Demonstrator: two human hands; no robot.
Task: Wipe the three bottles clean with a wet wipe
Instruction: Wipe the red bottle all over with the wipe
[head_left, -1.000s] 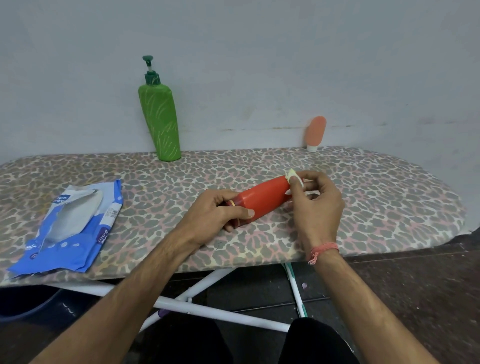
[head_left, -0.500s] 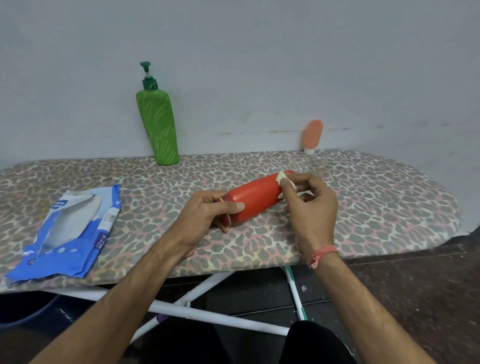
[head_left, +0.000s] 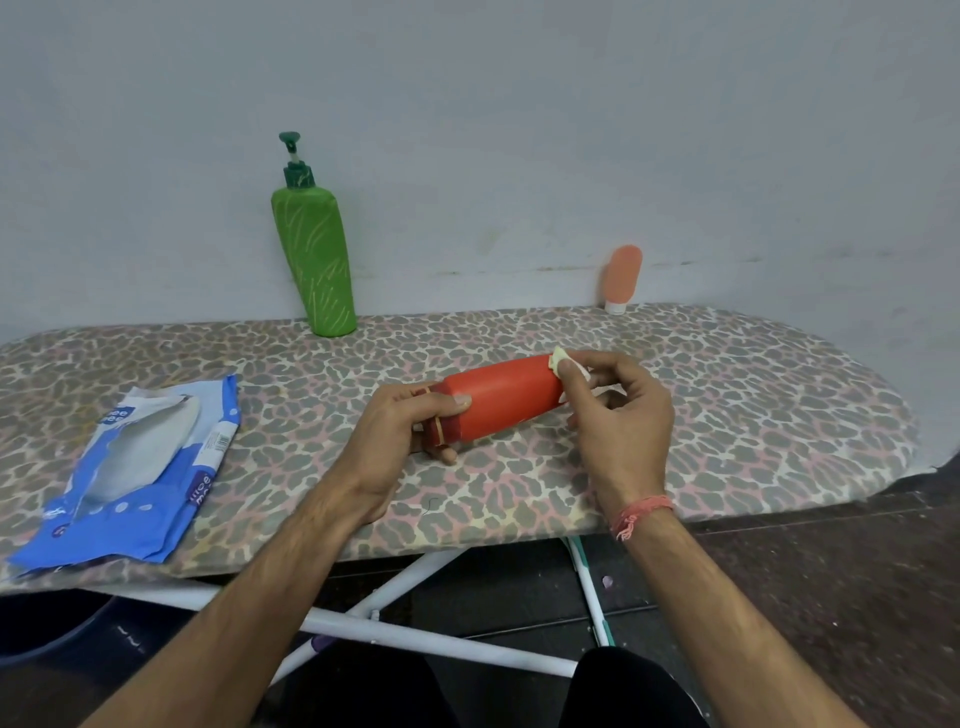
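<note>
A red bottle (head_left: 501, 397) lies sideways just above the ironing board, held between both hands. My left hand (head_left: 402, 441) grips its capped left end, thumb on top. My right hand (head_left: 615, 415) pinches a small white wet wipe (head_left: 560, 359) against the bottle's right end. A tall green pump bottle (head_left: 314, 260) stands upright at the back by the wall. A small peach tube (head_left: 622, 278) stands on its white cap at the back right.
The ironing board (head_left: 753, 415) has a leopard-print cover and white legs below. An opened blue pack of wet wipes (head_left: 135, 467) lies on its left part. A grey wall rises right behind the board. Dark floor lies to the right.
The wipe in my right hand has shifted slightly along the bottle's right end. The view has tilted down a little, and both hands keep their hold.
</note>
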